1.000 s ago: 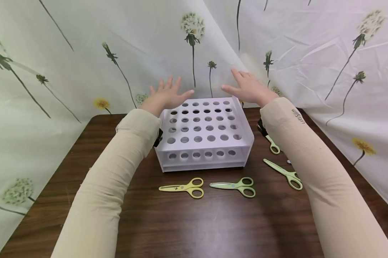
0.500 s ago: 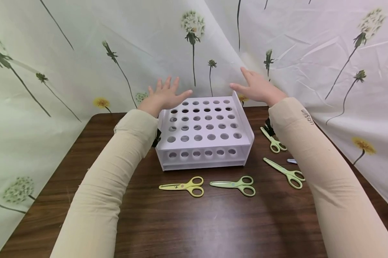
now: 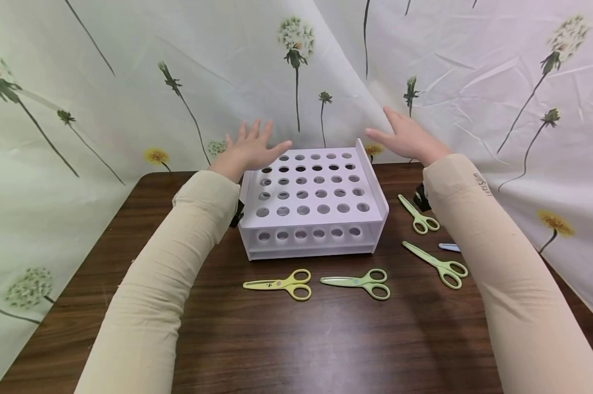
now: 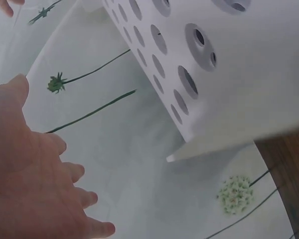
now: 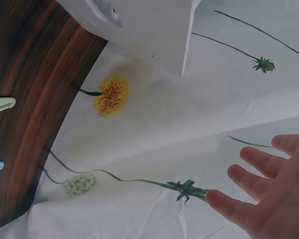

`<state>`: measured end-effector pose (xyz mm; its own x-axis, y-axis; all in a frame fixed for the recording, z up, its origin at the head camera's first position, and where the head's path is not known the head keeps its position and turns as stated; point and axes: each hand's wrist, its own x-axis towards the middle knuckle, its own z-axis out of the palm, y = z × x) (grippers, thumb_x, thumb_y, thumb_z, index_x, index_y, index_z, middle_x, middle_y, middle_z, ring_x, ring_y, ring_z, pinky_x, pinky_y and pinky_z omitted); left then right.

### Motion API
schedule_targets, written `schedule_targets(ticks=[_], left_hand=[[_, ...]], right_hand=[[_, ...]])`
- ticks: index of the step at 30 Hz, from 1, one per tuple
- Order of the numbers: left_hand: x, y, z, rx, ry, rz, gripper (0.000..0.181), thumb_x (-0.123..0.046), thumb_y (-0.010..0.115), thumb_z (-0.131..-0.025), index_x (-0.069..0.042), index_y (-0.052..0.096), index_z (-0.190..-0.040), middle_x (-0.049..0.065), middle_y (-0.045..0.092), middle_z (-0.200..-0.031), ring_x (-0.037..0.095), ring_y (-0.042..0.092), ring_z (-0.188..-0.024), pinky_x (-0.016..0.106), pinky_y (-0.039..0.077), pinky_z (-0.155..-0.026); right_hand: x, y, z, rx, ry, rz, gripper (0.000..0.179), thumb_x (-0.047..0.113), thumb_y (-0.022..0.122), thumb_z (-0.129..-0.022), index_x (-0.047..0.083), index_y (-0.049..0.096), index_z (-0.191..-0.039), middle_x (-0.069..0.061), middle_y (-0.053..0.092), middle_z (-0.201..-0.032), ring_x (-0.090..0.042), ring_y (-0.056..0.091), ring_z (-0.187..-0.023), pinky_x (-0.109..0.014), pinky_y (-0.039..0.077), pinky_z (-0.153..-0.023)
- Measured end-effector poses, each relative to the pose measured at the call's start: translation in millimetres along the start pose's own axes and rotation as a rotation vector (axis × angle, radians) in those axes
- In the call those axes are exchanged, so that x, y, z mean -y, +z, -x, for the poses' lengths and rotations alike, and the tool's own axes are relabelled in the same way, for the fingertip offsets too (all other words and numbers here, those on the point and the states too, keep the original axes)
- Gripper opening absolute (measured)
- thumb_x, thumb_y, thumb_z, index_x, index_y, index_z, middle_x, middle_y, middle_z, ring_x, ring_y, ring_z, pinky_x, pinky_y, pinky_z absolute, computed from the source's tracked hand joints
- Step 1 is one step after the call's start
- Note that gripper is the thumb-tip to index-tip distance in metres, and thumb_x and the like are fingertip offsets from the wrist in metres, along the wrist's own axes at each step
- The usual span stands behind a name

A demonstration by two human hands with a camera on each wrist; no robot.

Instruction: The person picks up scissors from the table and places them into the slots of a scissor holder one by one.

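A white rack (image 3: 311,216) with rows of round holes stands on the brown table. My left hand (image 3: 249,152), fingers spread, hovers over its back left corner and holds nothing. Past the back right corner of the rack, my right hand (image 3: 410,138) is held up with its fingers straight and nothing in them. In the left wrist view the left palm (image 4: 32,174) faces the rack's perforated top. The right wrist view shows the right hand (image 5: 274,189) in front of the flowered cloth, apart from the rack's side panel (image 5: 144,35).
Yellow scissors (image 3: 282,284) and green scissors (image 3: 358,283) lie in front of the rack. To its right are two more green scissors (image 3: 436,264), (image 3: 418,215) and a blue tip (image 3: 449,247) partly behind the right sleeve. A flowered cloth (image 3: 203,82) hangs behind the table.
My right hand has moved to the right, away from the rack's corner, uncovering more of the scissors on that side. The left hand has shifted slightly left. The rack has stayed in place.
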<state>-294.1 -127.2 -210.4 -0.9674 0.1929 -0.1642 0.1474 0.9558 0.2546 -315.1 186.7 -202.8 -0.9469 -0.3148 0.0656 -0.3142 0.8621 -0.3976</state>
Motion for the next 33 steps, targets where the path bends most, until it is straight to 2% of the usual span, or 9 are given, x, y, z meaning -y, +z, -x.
schedule_targets(ticks=[13,33], left_hand=[[10.4,3.3,0.5,-0.007,-0.015,0.021,0.082,-0.070,0.015,-0.087,-0.023,-0.020,-0.144,0.007,-0.025,-0.148,0.031,-0.029,-0.128,0.057,-0.019,-0.097],[21.4,6.9,2.3,-0.012,-0.021,0.007,0.084,-0.074,0.012,-0.084,-0.024,-0.021,-0.143,0.007,-0.025,-0.148,0.030,-0.029,-0.129,0.055,-0.019,-0.097]], right_hand=[[-18,-2,3.9,0.018,0.032,-0.061,0.087,0.056,0.036,-0.092,0.003,-0.006,-0.146,-0.020,-0.001,-0.151,-0.033,0.001,-0.137,-0.045,0.005,-0.108],[-35,-4,13.1,0.013,0.053,-0.099,0.086,0.055,0.038,-0.093,0.004,-0.006,-0.147,-0.021,0.000,-0.150,-0.035,0.002,-0.136,-0.049,0.006,-0.107]])
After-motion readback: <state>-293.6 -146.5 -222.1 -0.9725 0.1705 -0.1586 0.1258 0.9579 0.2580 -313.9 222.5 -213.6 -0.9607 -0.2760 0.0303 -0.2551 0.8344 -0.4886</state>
